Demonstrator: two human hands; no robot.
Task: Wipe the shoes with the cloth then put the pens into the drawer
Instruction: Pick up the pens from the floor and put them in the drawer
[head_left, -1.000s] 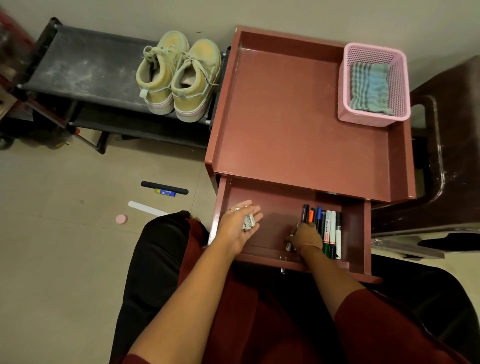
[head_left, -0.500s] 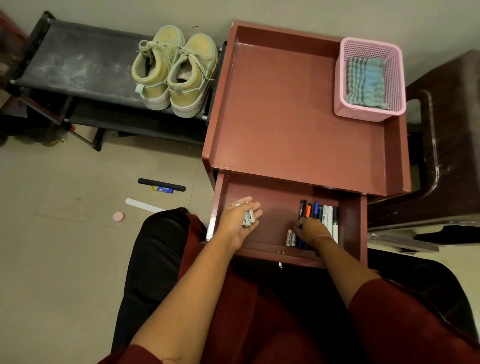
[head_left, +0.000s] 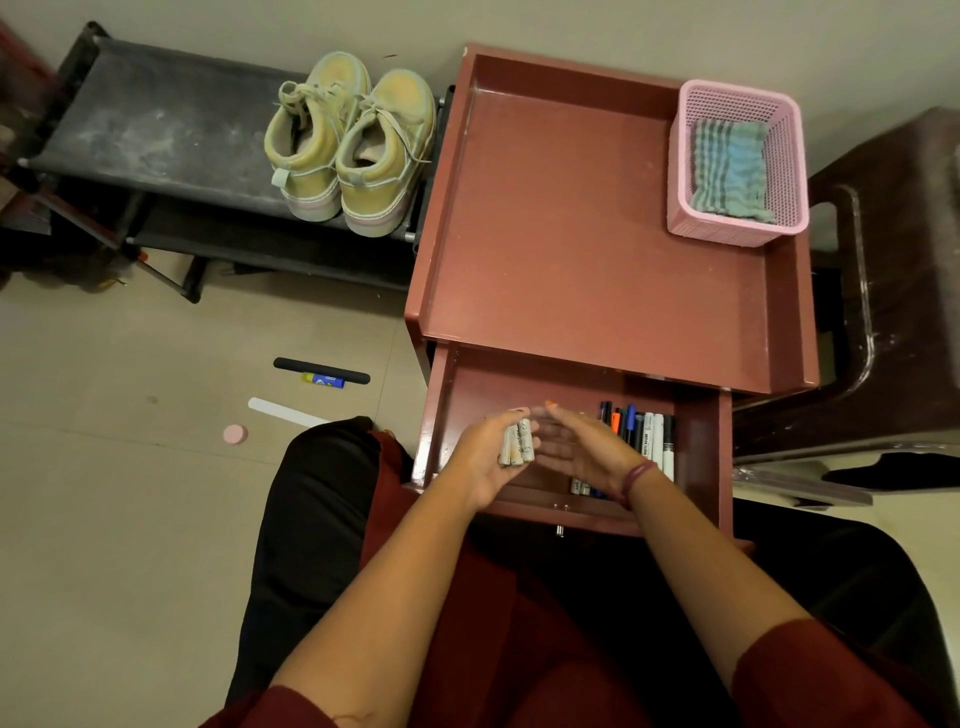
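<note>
Near done: cloth (head_left: 732, 169) back in basket (head_left: 685, 156), most pens (head_left: 655, 441) in drawer (head_left: 698, 447). Left hand (head_left: 485, 460) cupping last few markers (head_left: 517, 441); right hand (head_left: 582, 447) spread, reaching over.

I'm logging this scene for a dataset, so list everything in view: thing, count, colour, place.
shoes: two, pale yellow, on the rack
rack: one, black, left of the cabinet
cabinet: one, reddish brown, centre
drawer: one, reddish brown, open
pens: several, mixed colours, right side of the drawer
basket: one, pink, on the cabinet's far right corner
cloth: one, blue-grey, in the basket
disc: one, pink, on the floor
left hand: holds a few whitish pens over the drawer
right hand: fingers straight, beside the left hand
</note>
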